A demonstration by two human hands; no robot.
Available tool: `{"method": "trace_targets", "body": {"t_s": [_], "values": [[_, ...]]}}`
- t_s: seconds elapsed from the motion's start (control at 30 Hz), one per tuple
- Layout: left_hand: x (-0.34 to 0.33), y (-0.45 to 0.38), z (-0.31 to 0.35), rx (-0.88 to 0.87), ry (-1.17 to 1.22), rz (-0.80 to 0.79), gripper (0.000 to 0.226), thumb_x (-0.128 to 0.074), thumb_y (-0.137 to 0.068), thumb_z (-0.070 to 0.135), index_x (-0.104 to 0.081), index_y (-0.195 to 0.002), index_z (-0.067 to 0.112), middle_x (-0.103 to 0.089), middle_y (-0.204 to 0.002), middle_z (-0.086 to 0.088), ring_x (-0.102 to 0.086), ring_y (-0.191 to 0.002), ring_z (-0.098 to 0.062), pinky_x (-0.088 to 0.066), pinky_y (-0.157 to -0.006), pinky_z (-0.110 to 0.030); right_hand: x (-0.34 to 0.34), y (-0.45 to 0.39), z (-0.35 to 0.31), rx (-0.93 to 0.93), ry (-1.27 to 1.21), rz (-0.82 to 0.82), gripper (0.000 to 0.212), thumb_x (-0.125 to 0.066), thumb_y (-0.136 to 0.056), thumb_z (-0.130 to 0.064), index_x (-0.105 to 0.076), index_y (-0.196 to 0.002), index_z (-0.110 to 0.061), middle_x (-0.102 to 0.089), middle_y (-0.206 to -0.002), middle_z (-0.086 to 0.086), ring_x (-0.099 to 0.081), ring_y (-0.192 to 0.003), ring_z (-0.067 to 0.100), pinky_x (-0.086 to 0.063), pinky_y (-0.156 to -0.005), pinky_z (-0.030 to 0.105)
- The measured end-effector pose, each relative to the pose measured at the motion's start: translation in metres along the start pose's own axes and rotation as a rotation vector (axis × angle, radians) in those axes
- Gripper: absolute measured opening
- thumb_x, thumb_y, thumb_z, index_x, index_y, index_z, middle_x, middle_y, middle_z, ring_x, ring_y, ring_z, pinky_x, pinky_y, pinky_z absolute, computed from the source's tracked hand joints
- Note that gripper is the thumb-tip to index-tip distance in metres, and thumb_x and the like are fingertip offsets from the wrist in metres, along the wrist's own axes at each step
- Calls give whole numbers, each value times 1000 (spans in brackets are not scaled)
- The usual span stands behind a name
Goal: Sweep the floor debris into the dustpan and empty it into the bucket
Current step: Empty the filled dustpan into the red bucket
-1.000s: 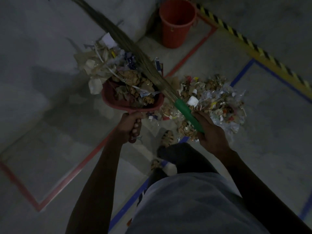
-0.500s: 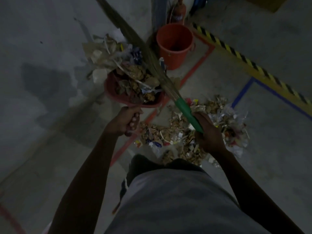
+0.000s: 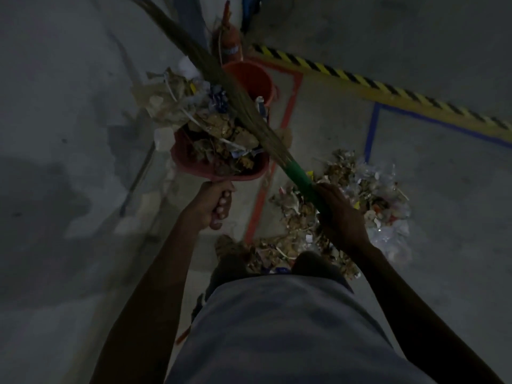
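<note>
- The left hand (image 3: 214, 207) is gripping the heaped dustpan (image 3: 219, 159) just short of the bucket (image 3: 249, 79).
- The right hand (image 3: 342, 217) is clutching the broom (image 3: 299, 180).
- Overhanging debris (image 3: 177, 103) is likely spilling if tilted early.

Fire extinguisher (image 3: 230, 42), hazard-striped tape (image 3: 360, 79), blue floor tape (image 3: 371, 131).

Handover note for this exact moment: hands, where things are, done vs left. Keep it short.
Left hand: grips the dustpan handle; the pan is raised, heaped with debris, just short of the bucket.
Right hand: grips the broom by its green handle, bristles laid across the load.
Done: one panful swept up and lifted.
Left: tip it into the bucket, then sweep up the pile on the floor by the feet and empty that too.
</note>
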State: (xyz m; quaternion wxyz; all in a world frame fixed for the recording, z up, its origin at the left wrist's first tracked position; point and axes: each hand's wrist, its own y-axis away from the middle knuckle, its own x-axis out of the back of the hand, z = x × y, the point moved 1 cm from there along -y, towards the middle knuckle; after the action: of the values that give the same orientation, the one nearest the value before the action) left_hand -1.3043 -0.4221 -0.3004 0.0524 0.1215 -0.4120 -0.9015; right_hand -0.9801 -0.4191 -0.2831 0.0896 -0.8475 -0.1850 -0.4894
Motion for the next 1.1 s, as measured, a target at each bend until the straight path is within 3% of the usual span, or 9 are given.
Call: {"method": "trace_targets", "body": {"t_s": [0.27,0.43,0.57,0.7,0.9,1.1], "values": [[40,-67,113,31,-117,-72,41,-57,-87,13,-39,-51,20,-28,-45,4,-22,-35,-12,-18,-44,-23,-28,-80,-55,-181,-78,113,82,-72,-75,-6,-41,-147,-27,-37,-152,-6,-61,-109,29,-56,-76,42],[43,-113,157,73,-113,-75,40,-55,-90,10,-37,-56,19,-30,-43,5,-23,-34,-10,-21,-38,-19,-29,-143,-43,-176,-87,119,72,-67,-80,-3,-44,-146,-21,-42,-149,-1,-62,-109,30,-52,-67,32],[47,-162,186,94,-95,-56,38,-54,-90,11,-37,-57,19,-30,-44,5,-23,-34,-10,-21,-38,-20,-33,-204,-25,-188,-85,80,68,-70,-82,-6,-47,-145,-17,-46,-148,3,-59,-115,28,-55,-78,36],[45,-211,216,131,-77,-41,39,-53,-92,11,-38,-58,19,-31,-44,6,-25,-35,-9,-22,-38,-20,-32,-267,-4,-176,-63,5,72,-66,-77,-2,-47,-145,-16,-44,-148,1,-64,-101,32,-46,-65,28],[45,-297,249,245,-110,-46,36,-52,-92,12,-34,-62,20,-31,-44,6,-25,-34,-9,-23,-36,-20,-41,-338,33,-244,-28,-87,75,-62,-78,-6,-40,-145,-29,-38,-147,-8,-66,-87,35,-56,-58,45],[42,-390,287,325,-173,-93,34,-50,-92,14,-37,-62,20,-33,-45,7,-27,-35,-9,-23,-37,-20,-60,-407,63,-355,-32,-114,75,-61,-79,-3,-39,-144,-33,-41,-146,-8,-67,-83,34,-55,-55,44]]}}
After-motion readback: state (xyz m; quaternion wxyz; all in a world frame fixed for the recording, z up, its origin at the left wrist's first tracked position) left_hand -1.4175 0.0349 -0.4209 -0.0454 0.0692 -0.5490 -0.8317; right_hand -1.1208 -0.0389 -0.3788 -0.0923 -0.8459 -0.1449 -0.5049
